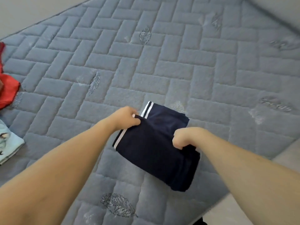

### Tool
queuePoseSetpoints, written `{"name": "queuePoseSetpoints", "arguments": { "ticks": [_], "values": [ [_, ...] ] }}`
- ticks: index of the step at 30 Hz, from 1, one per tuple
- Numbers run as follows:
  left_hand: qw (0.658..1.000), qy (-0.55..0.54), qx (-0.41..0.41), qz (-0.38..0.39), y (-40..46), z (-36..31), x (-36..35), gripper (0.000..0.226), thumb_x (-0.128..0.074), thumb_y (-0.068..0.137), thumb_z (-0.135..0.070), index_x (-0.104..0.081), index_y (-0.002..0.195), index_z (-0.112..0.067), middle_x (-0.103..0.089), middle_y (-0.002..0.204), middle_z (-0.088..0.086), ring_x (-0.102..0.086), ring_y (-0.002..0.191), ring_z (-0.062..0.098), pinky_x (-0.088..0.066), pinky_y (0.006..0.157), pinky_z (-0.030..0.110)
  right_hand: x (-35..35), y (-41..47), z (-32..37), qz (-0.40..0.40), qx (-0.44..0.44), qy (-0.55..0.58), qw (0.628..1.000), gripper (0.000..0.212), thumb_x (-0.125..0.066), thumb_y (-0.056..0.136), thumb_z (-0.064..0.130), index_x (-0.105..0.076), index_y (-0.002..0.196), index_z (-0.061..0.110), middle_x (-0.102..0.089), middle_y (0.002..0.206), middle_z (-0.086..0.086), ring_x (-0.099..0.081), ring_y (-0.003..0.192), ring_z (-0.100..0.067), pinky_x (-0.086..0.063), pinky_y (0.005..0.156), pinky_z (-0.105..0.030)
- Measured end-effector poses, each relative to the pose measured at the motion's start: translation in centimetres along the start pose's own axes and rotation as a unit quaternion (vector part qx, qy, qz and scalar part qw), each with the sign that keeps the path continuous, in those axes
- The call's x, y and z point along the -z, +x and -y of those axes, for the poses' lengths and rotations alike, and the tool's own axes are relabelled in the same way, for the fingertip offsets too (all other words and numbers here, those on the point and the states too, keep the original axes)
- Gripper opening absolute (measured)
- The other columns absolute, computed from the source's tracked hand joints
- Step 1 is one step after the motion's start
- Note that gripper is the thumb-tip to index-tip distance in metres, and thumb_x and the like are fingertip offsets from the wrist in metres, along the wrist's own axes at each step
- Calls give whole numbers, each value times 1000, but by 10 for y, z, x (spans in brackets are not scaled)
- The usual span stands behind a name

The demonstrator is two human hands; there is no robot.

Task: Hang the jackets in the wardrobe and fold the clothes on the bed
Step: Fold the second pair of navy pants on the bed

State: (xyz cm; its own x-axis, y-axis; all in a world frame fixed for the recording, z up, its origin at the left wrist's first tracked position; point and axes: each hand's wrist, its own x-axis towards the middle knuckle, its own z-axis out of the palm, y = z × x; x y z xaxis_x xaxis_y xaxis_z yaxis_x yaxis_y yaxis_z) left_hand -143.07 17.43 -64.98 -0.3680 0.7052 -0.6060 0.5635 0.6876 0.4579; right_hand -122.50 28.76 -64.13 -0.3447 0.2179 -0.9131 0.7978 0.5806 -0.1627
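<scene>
While the folded navy garment (154, 148) lies on the bed (162, 62), left hand (125, 118) and right hand (185, 138) grip opposite edges.

Left hand (128, 118) and right hand (185, 138) gripping folded navy garment (155, 153), grey quilted bed (146, 62), red cloth (8, 90) at left edge

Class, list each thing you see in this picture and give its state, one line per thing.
Navy garment: folded into a compact rectangle, lying on the bed, white stripes showing.
Left hand: pinching the garment's far left edge.
Right hand: fingers curled round its right edge.
Red garment: crumpled, unfolded.
Light blue garment: folded, at the left edge.
Quilted bed cover: spread flat.
</scene>
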Motion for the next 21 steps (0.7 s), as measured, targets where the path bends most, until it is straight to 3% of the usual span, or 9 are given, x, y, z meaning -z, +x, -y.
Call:
{"name": "queuePoseSetpoints", "arguments": {
  "ticks": [3, 4, 6, 8, 10, 13, 15, 18, 21],
  "values": [
    [988, -111, 21, -104, 48, -25, -14, 3, -52, 87, -17, -52, 88, -14, -59, 80, -2, -55, 73, 16, -39, 57, 29, 34, 29, -29, -192, -38, -39, 980, 17, -46, 90, 9, -56, 102, 14, -60, 121, -8, -56, 97, -28, -44, 76, -34],
    [981, -139, 39, -131, 64, -31, -21, 6, -50, 90, -18, -51, 95, -19, -60, 89, -3, -56, 79, 15, -39, 60, 28, 39, 41, -35, -240, -53, -30, 969, 19, -49, 88, 10, -54, 106, 15, -58, 123, -7, -55, 104, -27, -44, 79, -35],
    [970, -164, 90, -154, 95, -36, -37, 24, -54, 92, -23, -46, 115, -22, -58, 109, 1, -57, 96, 20, -45, 74, 33, 39, 69, -44, -287, -47, 12, 957, 43, -53, 88, 19, -43, 129, 13, -46, 134, -9, -46, 122, -29, -42, 91, -41],
    [963, -180, 155, -123, 117, -34, -54, 49, -60, 91, -31, -37, 132, -17, -55, 116, 5, -56, 101, 25, -47, 85, 40, 36, 94, -50, -252, -2, 93, 963, 64, -53, 86, 31, -28, 142, 14, -36, 143, -9, -39, 128, -30, -37, 103, -44],
    [948, -222, 208, -92, 129, -29, -66, 58, -62, 88, -40, -39, 134, -13, -59, 109, 4, -60, 92, 22, -50, 80, 38, 35, 112, -54, -181, 39, 167, 968, 65, -52, 81, 41, -36, 138, 15, -42, 139, -7, -45, 124, -31, -38, 104, -47],
    [940, -238, 232, -77, 127, -21, -69, 50, -64, 82, -56, -62, 111, -15, -70, 98, 3, -68, 86, 22, -56, 81, 38, 44, 125, -63, -112, 86, 226, 964, 40, -60, 67, 43, -52, 96, 16, -61, 107, -7, -61, 98, -30, -50, 81, -40],
    [945, -236, 216, -71, 115, -22, -68, 41, -63, 84, -58, -67, 95, -19, -74, 85, 1, -71, 76, 20, -58, 72, 34, 53, 124, -68, -50, 107, 233, 965, 35, -67, 63, 40, -53, 86, 16, -62, 88, -3, -61, 79, -25, -48, 69, -34],
    [952, -251, 158, -82, 88, -37, -68, 35, -60, 88, -55, -66, 91, -20, -75, 76, -5, -72, 67, 12, -57, 61, 30, 60, 110, -71, 40, 112, 234, 965, 61, -79, 59, 51, -60, 109, 23, -67, 104, 2, -66, 91, -21, -52, 87, -38],
    [960, -244, 115, -78, 63, -56, -70, 35, -60, 88, -56, -62, 98, -23, -74, 87, -4, -72, 76, 13, -59, 69, 34, 52, 95, -76, 104, 143, 285, 942, 64, -84, 64, 41, -62, 123, 29, -70, 115, 1, -68, 103, -25, -50, 97, -46]
  ]
}}
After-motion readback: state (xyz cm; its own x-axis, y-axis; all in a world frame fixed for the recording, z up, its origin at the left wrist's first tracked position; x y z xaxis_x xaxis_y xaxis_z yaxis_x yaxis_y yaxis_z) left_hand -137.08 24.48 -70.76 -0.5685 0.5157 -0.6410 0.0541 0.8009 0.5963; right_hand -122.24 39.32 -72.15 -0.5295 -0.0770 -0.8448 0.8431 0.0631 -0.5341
